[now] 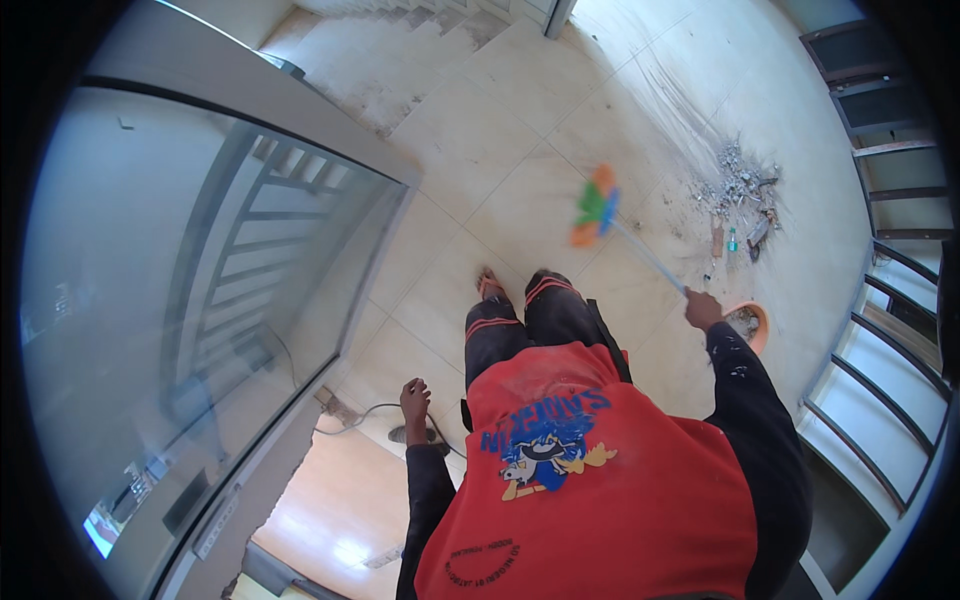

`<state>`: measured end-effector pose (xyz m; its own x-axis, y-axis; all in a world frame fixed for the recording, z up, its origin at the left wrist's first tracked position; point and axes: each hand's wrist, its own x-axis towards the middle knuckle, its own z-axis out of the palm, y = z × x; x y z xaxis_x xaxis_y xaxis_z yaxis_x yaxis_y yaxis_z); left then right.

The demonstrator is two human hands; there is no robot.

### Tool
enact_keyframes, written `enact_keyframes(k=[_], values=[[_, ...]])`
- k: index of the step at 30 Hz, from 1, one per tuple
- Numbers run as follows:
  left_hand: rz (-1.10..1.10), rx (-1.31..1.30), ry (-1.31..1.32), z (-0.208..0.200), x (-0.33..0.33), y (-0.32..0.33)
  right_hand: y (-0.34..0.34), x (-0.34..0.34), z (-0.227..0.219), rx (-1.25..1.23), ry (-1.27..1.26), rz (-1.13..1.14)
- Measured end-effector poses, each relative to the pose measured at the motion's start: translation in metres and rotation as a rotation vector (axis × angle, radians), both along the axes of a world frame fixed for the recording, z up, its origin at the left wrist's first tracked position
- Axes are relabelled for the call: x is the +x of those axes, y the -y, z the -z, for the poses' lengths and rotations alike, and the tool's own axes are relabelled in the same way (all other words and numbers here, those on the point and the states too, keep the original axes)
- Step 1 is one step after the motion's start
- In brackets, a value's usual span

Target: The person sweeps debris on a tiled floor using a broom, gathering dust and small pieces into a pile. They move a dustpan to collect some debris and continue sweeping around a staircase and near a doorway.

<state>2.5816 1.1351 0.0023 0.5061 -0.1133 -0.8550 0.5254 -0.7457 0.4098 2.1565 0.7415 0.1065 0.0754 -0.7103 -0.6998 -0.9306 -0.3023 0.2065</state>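
Note:
My right hand is closed around the thin pale handle of a broom. Its orange, green and blue head is blurred, out over the tiled floor ahead of my feet; I cannot tell whether it touches the tiles. A heap of grey rubble and dust lies to the right of the head, with a small green bottle at its near side. Just beyond my right hand stands an orange tub with grey debris inside. My left hand hangs at my side, holding nothing, its fingers loosely apart.
To my left is a large glass pane in a grey frame. Dusty steps rise at the far left. Dark metal railings run along the right. A grey cable curves near my left hand. Dust streaks mark the floor.

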Motion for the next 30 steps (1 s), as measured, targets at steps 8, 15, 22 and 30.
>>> enact_keyframes(k=[8,15,22,30], values=[[0.072,-0.061,0.097,-0.001,0.049,0.091,0.006,-0.07,-0.024,-0.093,0.242,0.035],[0.216,-0.039,0.032,0.001,0.053,0.177,0.027,0.107,0.039,0.052,0.494,-0.1],[0.231,-0.167,0.058,-0.043,0.061,0.266,0.122,0.274,0.114,-0.079,0.609,-0.198],[0.332,-0.086,-0.082,0.001,0.069,0.276,0.14,0.082,0.037,0.014,0.27,0.066]])
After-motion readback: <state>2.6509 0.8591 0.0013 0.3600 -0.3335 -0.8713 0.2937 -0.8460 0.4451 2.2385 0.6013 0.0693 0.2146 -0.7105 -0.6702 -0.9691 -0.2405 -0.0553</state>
